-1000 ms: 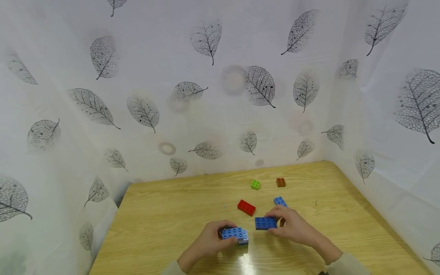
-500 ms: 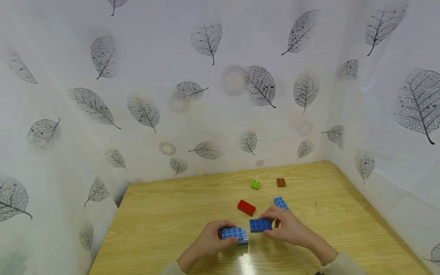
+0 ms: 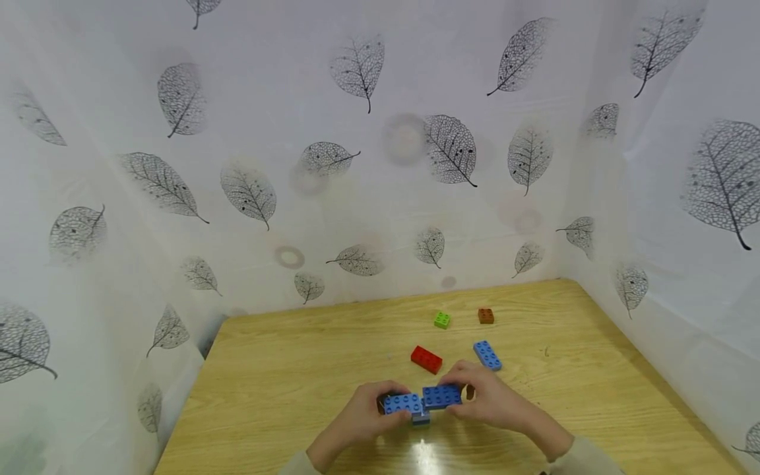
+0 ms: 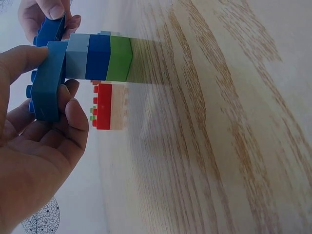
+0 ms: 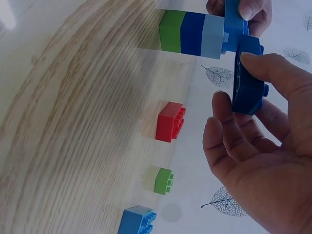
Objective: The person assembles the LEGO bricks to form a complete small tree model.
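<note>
A small brick stack stands on the table, with a green brick [image 4: 119, 58] at the bottom, a dark blue brick [image 4: 98, 57] above it and a light blue brick [image 4: 77, 57] higher up. On top lies a blue eight-stud brick [image 3: 401, 403], overhanging toward my left. My left hand [image 3: 363, 415] grips that overhanging brick between thumb and fingers. From the other side, my right hand [image 3: 488, 400] pinches a darker blue brick [image 3: 441, 397] by its right end. This brick is slightly tilted, right beside the top brick and over the stack's exposed studs; whether they touch, I cannot tell.
Beyond the hands lie a red brick [image 3: 426, 359] and a loose blue brick [image 3: 487, 355]. Farther back sit a small green brick [image 3: 442, 320] and a small brown brick [image 3: 485, 316]. Leaf-patterned curtain [image 3: 356, 198] surrounds the wooden table [image 3: 285, 369] at the back and sides.
My right hand has moved left and slightly nearer with the darker blue brick, bringing it over the stack's right end. The loose blue brick is now fully uncovered. My left hand has stayed put.
</note>
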The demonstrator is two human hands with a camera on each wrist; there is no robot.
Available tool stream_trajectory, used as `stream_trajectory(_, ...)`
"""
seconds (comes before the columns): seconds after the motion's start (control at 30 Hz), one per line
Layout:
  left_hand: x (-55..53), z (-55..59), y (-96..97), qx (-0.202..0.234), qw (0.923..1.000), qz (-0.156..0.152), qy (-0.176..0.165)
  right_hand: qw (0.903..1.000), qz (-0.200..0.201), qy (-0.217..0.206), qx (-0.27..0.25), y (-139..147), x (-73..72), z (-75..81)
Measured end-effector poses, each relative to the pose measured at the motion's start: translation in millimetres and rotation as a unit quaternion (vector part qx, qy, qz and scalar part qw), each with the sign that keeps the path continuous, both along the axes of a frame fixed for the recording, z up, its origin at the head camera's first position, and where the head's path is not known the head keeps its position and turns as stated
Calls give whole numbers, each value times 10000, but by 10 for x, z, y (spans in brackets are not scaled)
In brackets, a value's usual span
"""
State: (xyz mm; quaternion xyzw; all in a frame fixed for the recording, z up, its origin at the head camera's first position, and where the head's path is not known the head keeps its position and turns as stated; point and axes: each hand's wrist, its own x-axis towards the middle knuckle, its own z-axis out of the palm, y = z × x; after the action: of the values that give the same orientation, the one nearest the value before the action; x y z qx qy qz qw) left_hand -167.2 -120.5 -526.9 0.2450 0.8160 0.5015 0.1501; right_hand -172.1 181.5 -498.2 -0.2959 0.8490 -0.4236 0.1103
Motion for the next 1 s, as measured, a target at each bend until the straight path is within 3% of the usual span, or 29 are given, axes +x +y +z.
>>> stream_trajectory(0.73, 18, 19, 12, 173, 9998, -18, 102, 9998, 191, 93, 23, -105, 1, -35)
stream_trajectory(1.0, 23, -14, 36, 158, 9994, 39, 291, 9996, 249, 137, 94, -102, -30, -61)
